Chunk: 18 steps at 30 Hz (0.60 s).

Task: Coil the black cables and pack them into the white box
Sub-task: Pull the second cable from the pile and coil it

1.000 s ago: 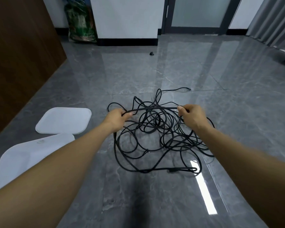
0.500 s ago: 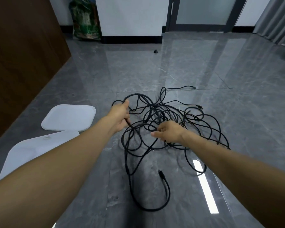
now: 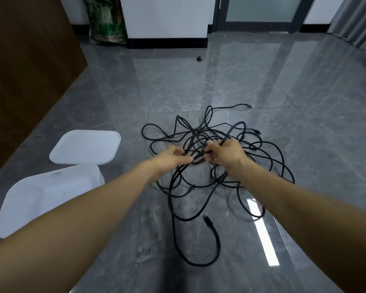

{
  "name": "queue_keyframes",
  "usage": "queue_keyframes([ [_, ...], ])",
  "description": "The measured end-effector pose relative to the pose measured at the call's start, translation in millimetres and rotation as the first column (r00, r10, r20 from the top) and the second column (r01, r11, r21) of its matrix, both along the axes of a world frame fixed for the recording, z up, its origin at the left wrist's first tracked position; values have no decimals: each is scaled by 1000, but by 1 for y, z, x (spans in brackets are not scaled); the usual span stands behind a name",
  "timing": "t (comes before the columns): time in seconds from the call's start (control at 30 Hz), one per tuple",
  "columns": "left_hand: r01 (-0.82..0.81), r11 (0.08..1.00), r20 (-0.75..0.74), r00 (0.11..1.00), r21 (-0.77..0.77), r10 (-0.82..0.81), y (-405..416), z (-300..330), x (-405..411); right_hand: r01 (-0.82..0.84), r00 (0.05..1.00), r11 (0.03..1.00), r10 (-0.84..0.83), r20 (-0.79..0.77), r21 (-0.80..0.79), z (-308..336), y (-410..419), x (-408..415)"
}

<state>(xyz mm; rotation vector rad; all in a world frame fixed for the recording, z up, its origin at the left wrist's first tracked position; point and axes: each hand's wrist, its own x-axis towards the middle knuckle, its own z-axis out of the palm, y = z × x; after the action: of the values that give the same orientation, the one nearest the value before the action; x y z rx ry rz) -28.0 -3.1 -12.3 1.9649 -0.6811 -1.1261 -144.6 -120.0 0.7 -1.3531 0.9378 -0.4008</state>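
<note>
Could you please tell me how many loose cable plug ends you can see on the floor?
3: one plug nearest the person, one right of the tangle, one at the far side. Others may be hidden in the tangle.

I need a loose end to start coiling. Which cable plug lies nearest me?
The plug on the floor below the hands, ending the big near loop; the other ends lie beyond the tangle.

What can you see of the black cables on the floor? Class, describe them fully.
The black cables lie in a loose tangle of overlapping loops on the glossy grey tiled floor, right of the white box. They look thin, flexible and rubber-coated. Both hands meet at the heap's middle: the left hand pinches strands, the right hand grips a stretch that rises off the pile. One plug end lies nearest the person, another at the far edge.
</note>
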Motion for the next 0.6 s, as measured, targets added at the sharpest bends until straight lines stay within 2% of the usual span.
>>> queue_keyframes([
  [0.1,139,988,12,990,72,-140,10,-17,0,130,970,970,-168,178,205,2,-16,-8],
  [0.2,43,999,29,999,1,-43,8,-16,6,256,906,903,-349,238,346,2,-32,-14],
  [0.33,-131,986,144,979,-101,145,1,-7,23,447,810,780,-560,172,438,-5,-48,-22],
  [0.4,-200,967,166,960,-161,226,-1,-4,27,419,869,828,-485,103,372,-4,-47,-26],
  [0.47,-261,937,124,948,-232,295,0,-2,27,256,967,937,-243,-81,238,4,-38,-30],
  [0.5,-265,930,119,946,-254,302,1,-1,27,130,977,980,-100,-190,151,10,-31,-31],
  [0.57,-210,940,152,954,-269,257,3,1,26,-124,950,982,76,-304,-143,22,-19,-26],
  [0.6,-174,947,170,960,-270,224,2,3,24,-205,945,922,99,-312,-329,27,-15,-20],
])
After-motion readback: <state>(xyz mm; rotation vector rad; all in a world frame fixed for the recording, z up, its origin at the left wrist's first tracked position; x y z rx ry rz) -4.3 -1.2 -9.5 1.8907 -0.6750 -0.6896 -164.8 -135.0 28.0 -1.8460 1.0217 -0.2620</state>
